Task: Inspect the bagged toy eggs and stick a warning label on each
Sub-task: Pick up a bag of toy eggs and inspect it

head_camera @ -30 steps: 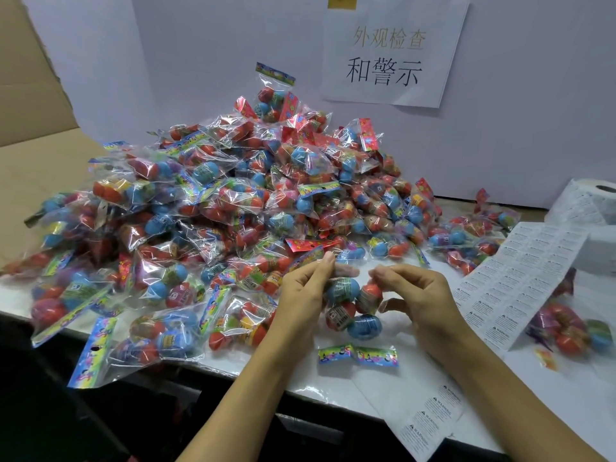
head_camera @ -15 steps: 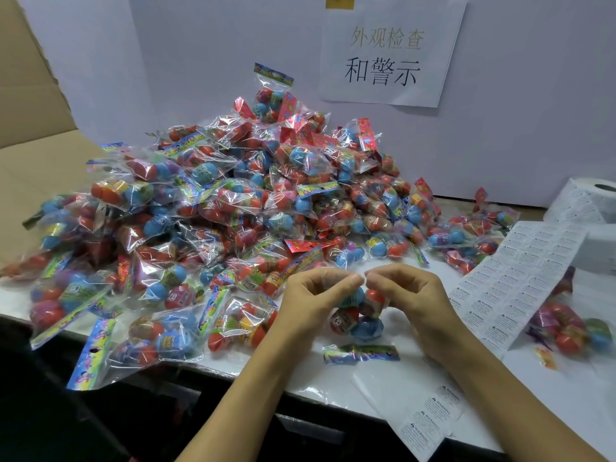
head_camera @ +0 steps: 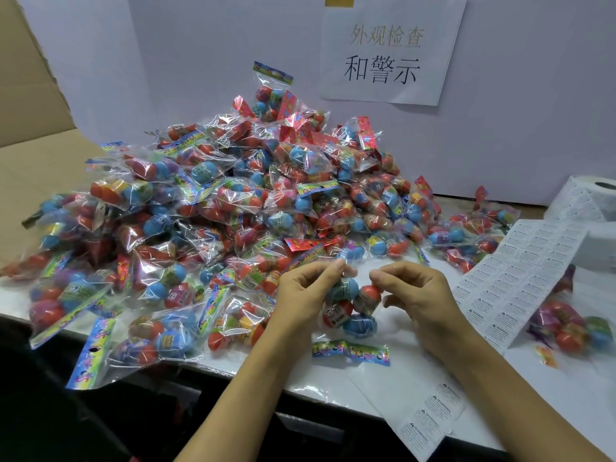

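Bare forearms, apparently no sleeves.

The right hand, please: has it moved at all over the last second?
Yes. The right hand has shifted slightly left, away from the label sheet and closer to the left hand, over the bag of eggs.

White table point(head_camera: 333, 386), glossy top. Large heap of bagged toy eggs point(head_camera: 213, 208) covers left and centre of frame. Sheet of warning labels point(head_camera: 513, 281) at right, label roll point(head_camera: 583, 198) upper right. Label strip point(head_camera: 423, 415) overhangs near edge, lower right.
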A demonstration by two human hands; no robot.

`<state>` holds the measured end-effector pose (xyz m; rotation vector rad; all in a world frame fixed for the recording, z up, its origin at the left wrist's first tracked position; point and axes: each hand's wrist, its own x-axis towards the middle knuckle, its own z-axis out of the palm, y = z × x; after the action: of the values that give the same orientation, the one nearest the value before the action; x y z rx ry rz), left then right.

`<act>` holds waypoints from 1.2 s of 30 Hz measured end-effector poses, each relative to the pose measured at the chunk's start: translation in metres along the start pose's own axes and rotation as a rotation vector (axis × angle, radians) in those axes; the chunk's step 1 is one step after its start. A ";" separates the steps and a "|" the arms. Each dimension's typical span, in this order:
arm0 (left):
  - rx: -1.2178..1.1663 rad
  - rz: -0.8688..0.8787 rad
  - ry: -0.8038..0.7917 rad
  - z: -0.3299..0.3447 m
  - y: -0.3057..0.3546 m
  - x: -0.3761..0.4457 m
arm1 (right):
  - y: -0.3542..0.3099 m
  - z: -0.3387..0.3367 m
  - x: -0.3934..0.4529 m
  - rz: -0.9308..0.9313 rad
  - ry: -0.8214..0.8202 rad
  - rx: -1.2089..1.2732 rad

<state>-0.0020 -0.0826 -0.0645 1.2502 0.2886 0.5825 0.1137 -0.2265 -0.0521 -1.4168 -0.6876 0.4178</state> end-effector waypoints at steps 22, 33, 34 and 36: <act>-0.128 0.047 0.033 -0.001 -0.005 0.005 | -0.010 -0.011 0.008 0.190 0.199 0.547; 0.102 0.267 0.004 0.001 -0.006 0.001 | 0.000 -0.007 0.007 0.134 0.263 0.236; 0.185 0.347 0.036 0.001 -0.007 0.002 | 0.000 -0.007 0.007 0.139 0.259 0.227; 0.396 0.526 0.075 0.002 -0.012 0.003 | 0.000 -0.005 0.005 0.171 0.140 0.285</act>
<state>0.0043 -0.0851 -0.0744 1.7055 0.1359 1.0608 0.1208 -0.2270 -0.0510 -1.2236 -0.3773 0.5230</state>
